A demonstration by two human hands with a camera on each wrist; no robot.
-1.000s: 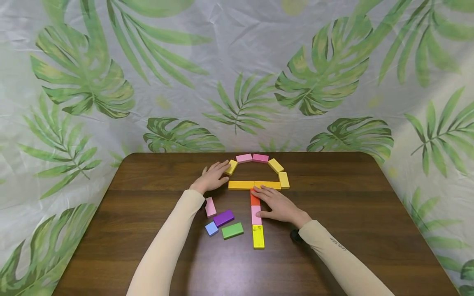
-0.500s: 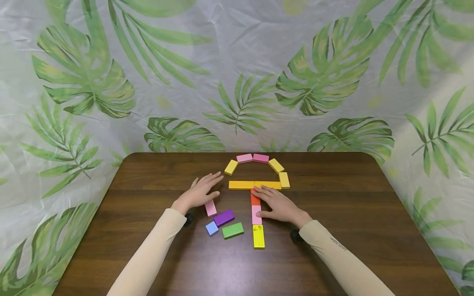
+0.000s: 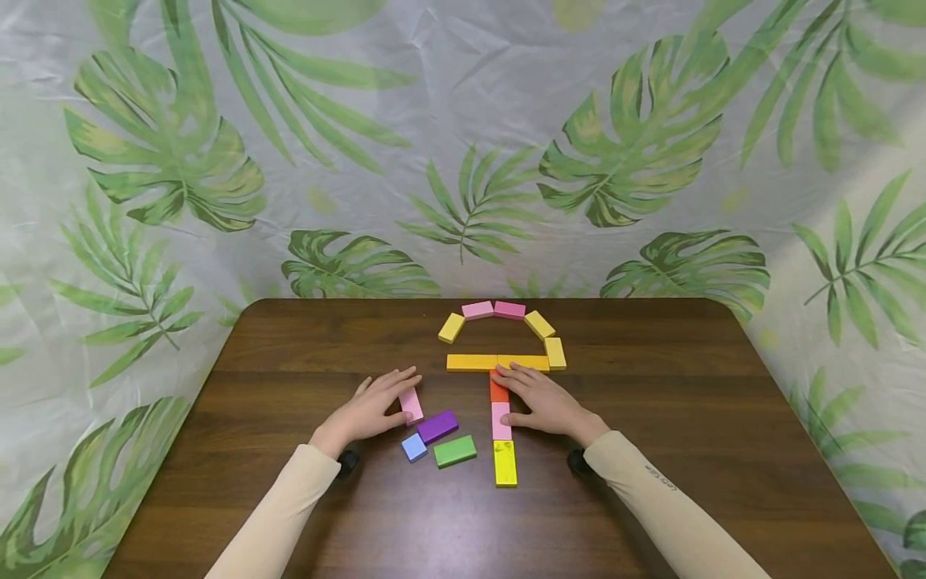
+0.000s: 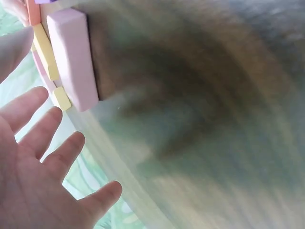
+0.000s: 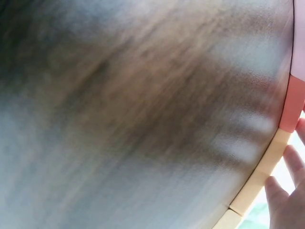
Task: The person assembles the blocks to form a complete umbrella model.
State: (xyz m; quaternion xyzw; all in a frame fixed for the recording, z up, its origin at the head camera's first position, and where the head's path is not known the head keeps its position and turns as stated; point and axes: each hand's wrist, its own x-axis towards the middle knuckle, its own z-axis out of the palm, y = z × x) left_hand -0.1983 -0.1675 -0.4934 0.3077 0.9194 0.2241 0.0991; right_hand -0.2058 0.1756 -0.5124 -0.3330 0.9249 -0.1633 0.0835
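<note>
My left hand (image 3: 369,408), fingers spread, hovers at the loose pink block (image 3: 410,405); in the left wrist view that pink block (image 4: 72,59) stands apart from the fingertips. Purple (image 3: 437,426), light blue (image 3: 414,447) and green (image 3: 455,451) blocks lie just right of it. With fingers extended, my right hand (image 3: 550,402) lies over the red block (image 3: 499,388), its fingertips at the right orange block (image 3: 522,362). Its thumb reaches the pink block (image 3: 501,421) in the column. A bright yellow block (image 3: 505,464) ends that column.
Beyond the orange row (image 3: 472,363), an arc of pale yellow (image 3: 452,327) and pink (image 3: 477,310) blocks curves near the table's (image 3: 651,386) back edge. A leaf-patterned cloth (image 3: 463,161) hangs behind the table.
My left hand has drawn back from the arc's left yellow block, down and left to the loose pink block. My right hand has stayed still.
</note>
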